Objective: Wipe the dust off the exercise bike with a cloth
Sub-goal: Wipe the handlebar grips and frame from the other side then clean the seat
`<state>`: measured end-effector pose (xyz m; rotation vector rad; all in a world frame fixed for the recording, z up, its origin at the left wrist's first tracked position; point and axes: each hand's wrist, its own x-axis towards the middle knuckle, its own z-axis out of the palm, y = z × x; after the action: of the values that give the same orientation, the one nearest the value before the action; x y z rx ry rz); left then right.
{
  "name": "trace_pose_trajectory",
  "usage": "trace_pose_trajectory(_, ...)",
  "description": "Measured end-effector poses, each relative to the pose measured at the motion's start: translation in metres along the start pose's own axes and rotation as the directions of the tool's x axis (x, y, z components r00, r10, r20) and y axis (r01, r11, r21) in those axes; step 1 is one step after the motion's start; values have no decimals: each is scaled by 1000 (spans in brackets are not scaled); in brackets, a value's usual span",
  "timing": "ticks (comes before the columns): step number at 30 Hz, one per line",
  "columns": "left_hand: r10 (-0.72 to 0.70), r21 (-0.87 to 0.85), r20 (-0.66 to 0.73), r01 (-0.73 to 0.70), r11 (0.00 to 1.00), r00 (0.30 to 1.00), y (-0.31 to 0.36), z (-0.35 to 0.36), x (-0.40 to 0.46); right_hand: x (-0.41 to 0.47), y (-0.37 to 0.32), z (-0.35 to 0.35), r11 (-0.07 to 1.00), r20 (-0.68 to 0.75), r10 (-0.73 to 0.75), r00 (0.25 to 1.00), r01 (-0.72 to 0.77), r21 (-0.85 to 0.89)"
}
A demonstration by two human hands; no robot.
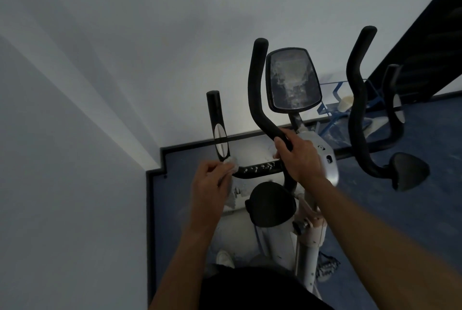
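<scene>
While our right hand (298, 157) grips the exercise bike's upright handlebar (260, 99) to steady it, our left hand (211, 181) pinches the soft, limp cloth (55, 160) against the dusty crossbar (257, 169) just below; bunching it should give firmer contact.

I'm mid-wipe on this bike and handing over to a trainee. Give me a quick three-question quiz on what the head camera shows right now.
1. True or false: the left hand presses the cloth on the handlebar.
2. What does the right hand grip? A) the saddle B) the tall curved black handle C) the console
3. Name the dusty, smeared part facing the camera above the hands.

Key
1. True; the cloth sits at the bar's left bend, white specks remaining to its right.
2. B, the curved handle, held near its lower end.
3. The console screen.
</scene>
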<state>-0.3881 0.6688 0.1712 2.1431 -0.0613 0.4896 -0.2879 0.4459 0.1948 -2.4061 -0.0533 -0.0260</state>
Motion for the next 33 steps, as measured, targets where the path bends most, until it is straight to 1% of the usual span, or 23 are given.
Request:
trace_pose_trajectory(4, -106, -26, -110, 104, 994, 988, -5, -6, -9, -1, 1, 0, 1000, 2, 9, 1000, -9, -4)
trace_pose_trajectory(6, -93, -30, -132, 90, 995, 987, 3, -7, -3, 0, 1, 1, 1000, 8, 14, 1000, -14, -1)
trace_pose_trajectory(7, -62, -26, -111, 60, 998, 992, 7, -6, -1, 0, 1, 1, 1000, 6, 14, 1000, -14, 1)
trace_pose_trajectory(9, 3, 5, -23, -3, 1000, 1000, 9, -1, 1, 0, 1, 0, 1000, 5, 11, 1000, -11, -4)
trace_pose_trajectory(11, -6, 29, 11, 5, 1000, 1000, 2, 3, -6, 0, 1, 0, 1000, 8, 11, 1000, -11, -5)
trace_pose_trajectory(13, -49, 25, -34, 50, 998, 998, -7, 1, -15, 0, 2, 1, 1000, 4, 12, 1000, -12, 1)
trace_pose_trajectory(16, -32, 22, -86, 34, 999, 996, -7, 1, -15, 1, 5, 2, 1000, 2, 11, 1000, -11, 8)
trace_pose_trajectory(17, -7, 34, -75, 10, 999, 997, -3, 2, -11, 1, 5, 3, 1000, 2, 11, 1000, -11, 8)
trace_pose_trajectory(19, 38, 61, -12, -38, 997, 999, 1, 7, -5, 1, 5, 2, 1000, 3, 8, 1000, -8, 10)
trace_pose_trajectory(21, 39, 73, 29, -41, 996, 999, -3, 8, -6, 2, 4, 2, 1000, 0, 7, 1000, -7, 10)
trace_pose_trajectory(24, -4, 47, -18, 5, 999, 1000, -10, 2, -12, 2, 4, 2, 1000, -5, 13, 1000, -13, 5)
trace_pose_trajectory(26, 27, 55, -37, -25, 998, 999, -3, 1, -4, 1, 3, 1, 1000, -6, 19, 1000, -18, 7)
trace_pose_trajectory(27, 74, 84, -1, -74, 994, 997, 3, 2, 4, 2, 2, 1, 1000, -4, 19, 1000, -19, 9)
trace_pose_trajectory(29, 186, 204, 137, -211, 956, 973, 11, 5, 22, 1, 1, 0, 1000, -2, 20, 1000, -20, 13)
trace_pose_trajectory(31, 219, 324, 251, -294, 899, 943, 12, -2, 40, 1, 0, -1, 1000, -3, 19, 1000, -19, 7)
trace_pose_trajectory(33, 226, 389, 263, -317, 865, 938, 11, -17, 57, 0, -1, -1, 1000, -9, 20, 1000, -20, 0)
